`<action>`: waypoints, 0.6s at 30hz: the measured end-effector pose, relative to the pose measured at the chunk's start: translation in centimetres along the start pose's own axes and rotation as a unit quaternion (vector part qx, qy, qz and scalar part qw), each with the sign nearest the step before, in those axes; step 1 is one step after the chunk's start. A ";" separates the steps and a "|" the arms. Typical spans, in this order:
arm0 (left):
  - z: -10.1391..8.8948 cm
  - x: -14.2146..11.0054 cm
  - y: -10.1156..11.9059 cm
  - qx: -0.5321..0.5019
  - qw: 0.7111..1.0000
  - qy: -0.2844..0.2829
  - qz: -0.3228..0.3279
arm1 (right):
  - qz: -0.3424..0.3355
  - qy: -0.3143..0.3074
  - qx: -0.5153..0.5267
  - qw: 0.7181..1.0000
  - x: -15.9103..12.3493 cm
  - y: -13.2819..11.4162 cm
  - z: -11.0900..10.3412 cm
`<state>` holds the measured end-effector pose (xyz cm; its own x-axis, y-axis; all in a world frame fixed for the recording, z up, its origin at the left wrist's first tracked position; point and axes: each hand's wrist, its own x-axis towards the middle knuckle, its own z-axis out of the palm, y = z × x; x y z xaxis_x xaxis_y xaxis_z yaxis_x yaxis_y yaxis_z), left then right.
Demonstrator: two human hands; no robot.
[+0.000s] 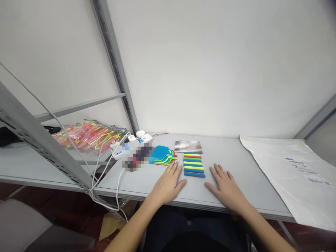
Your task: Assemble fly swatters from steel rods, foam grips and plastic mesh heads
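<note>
My left hand (168, 184) lies flat on the grey table with its fingers spread, just below a stack of fly swatter heads (160, 153) in blue, yellow-green and red. Its fingertips reach close to the stack; whether they touch it I cannot tell. My right hand (226, 188) rests palm down on the tabletop, fingers apart, holding nothing. Between and beyond my hands is a column of coloured tube-shaped handles (193, 164) in blue, yellow-green, green and red. Behind them several thin silvery metal rods (188, 146) lie side by side.
White power strips (118, 154) with cables (101, 168) stand at the left, beside a blurred dark patch. A white plastic sheet (291, 171) covers the table's right end. Grey metal shelf posts (117, 66) rise at the left; bagged colourful items (90, 134) lie beyond them.
</note>
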<state>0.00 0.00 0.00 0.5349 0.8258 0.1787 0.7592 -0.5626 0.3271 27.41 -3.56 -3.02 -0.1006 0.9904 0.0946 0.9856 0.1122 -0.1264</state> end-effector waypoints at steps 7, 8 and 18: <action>-0.1 -0.3 -0.1 0.006 1.000 -0.012 0.010 | -0.002 0.003 0.008 1.000 0.1 0.2 0.2; 0.0 -0.3 -0.1 0.007 1.000 -0.014 0.010 | -0.002 0.004 0.009 1.000 0.1 0.2 0.3; 0.0 -0.2 -0.2 -0.001 1.000 -0.003 0.020 | -0.007 0.001 0.013 1.000 -0.1 0.1 -0.2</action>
<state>-0.19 -0.06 -0.12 0.5668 0.8028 0.1850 0.7372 -0.5945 0.3212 27.51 -3.67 -2.87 -0.1133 0.9887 0.0981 0.9804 0.1273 -0.1503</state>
